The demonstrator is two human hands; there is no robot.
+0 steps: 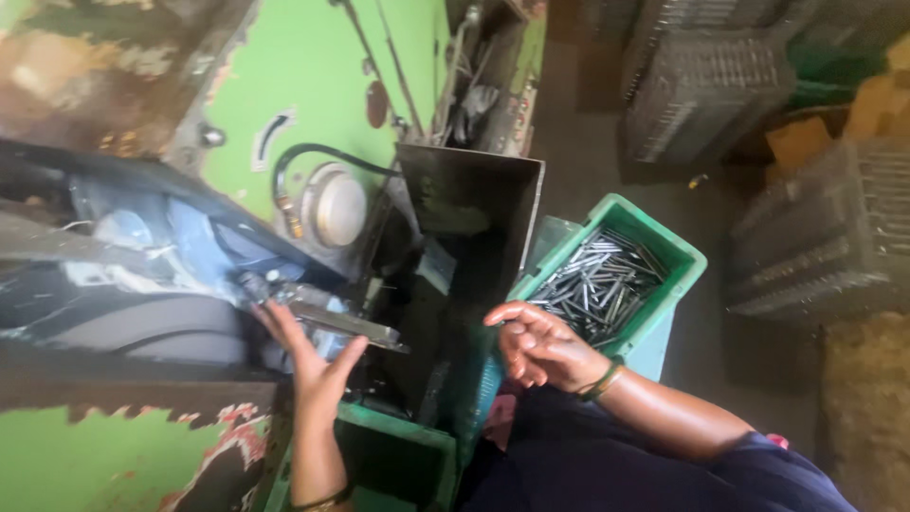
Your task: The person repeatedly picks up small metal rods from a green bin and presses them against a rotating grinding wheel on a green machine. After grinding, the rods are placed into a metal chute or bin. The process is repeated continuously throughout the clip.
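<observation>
Metal rail juts from the green machine at hand height, within easy reach. Left hand sits under it, palm up, fingers spread, grip wide, touching not clasping. Right hand hovers loosely curled and empty beside the green crate of steel rods, wrist bent.

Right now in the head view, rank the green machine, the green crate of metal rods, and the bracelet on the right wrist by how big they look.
1. green machine, filling most of the left side.
2. green crate, holding the metal rods.
3. bracelet on the right hand, by far the smallest.
No close calls here.
</observation>
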